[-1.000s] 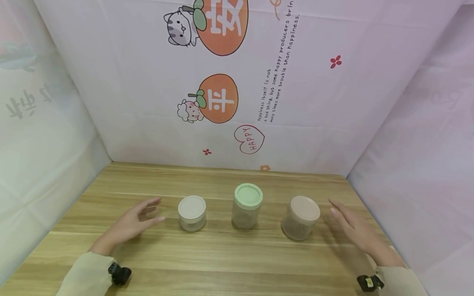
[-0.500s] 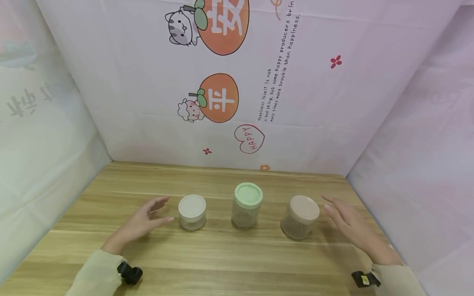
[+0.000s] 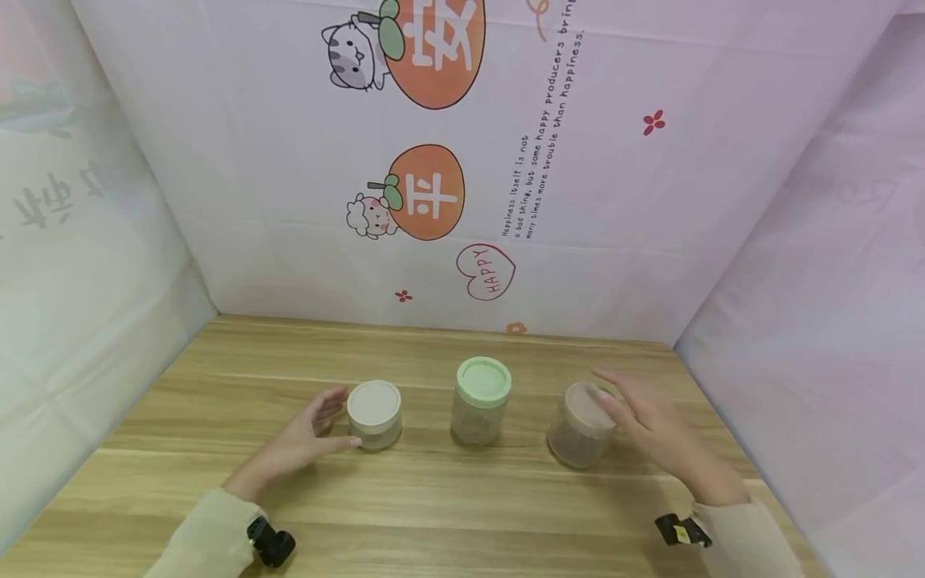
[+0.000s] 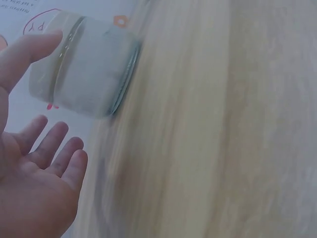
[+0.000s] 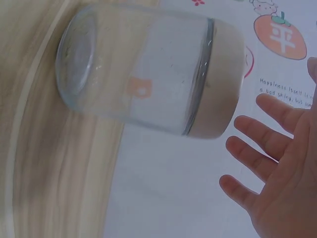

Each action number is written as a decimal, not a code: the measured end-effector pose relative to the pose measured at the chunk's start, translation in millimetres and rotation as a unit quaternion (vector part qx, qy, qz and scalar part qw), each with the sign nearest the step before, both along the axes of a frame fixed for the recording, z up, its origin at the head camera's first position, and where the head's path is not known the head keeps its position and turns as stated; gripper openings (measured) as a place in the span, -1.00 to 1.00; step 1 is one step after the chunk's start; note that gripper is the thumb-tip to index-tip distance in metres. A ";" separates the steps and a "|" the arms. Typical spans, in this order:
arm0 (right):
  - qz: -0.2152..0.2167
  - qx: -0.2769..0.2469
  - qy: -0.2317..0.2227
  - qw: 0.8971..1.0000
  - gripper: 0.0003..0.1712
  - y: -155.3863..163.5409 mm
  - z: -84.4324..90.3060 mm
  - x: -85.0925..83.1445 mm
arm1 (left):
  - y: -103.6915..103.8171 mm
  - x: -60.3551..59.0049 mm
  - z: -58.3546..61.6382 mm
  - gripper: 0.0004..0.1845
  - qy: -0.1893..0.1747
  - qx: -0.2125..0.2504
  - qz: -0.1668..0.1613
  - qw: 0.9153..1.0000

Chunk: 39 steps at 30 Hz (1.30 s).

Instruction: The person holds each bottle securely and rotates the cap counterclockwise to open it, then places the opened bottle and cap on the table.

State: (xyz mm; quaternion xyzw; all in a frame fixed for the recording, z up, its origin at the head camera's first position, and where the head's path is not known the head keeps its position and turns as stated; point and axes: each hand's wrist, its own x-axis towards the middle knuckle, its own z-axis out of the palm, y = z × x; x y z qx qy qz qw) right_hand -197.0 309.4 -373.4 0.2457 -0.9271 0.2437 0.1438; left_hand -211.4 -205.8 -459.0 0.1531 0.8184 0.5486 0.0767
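While fingers spread, holding nothing | left hand (image 3: 299, 444) beside white-lid jar (image 3: 374, 413) | right hand (image 3: 654, 424) over pink-lid jar (image 3: 580, 425)

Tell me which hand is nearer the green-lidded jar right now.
Roughly even; the right hand may be slightly nearer the green-lidded jar. It sits over the pink-lidded jar; the left hand is beside the white-lidded jar.

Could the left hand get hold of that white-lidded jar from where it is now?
Probably yes: the left hand is open right beside the white-lidded jar, with nothing between them.
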 end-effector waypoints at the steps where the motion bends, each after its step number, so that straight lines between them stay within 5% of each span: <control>1: 0.003 -0.001 0.004 1.000 -0.50 -2.6 0.6 -0.2 | 1.7 -0.2 -0.6 0.05 -0.002 0.002 -0.001 1.000; 31: 0.105 0.017 0.043 0.993 -0.46 -90.0 12.3 -16.7 | 32.9 -8.3 -10.6 0.09 -0.041 0.020 0.065 0.997; 39: 0.120 0.023 0.044 0.991 -0.42 -117.0 10.9 -19.9 | 32.4 -8.6 -9.9 0.06 -0.038 0.026 0.054 0.997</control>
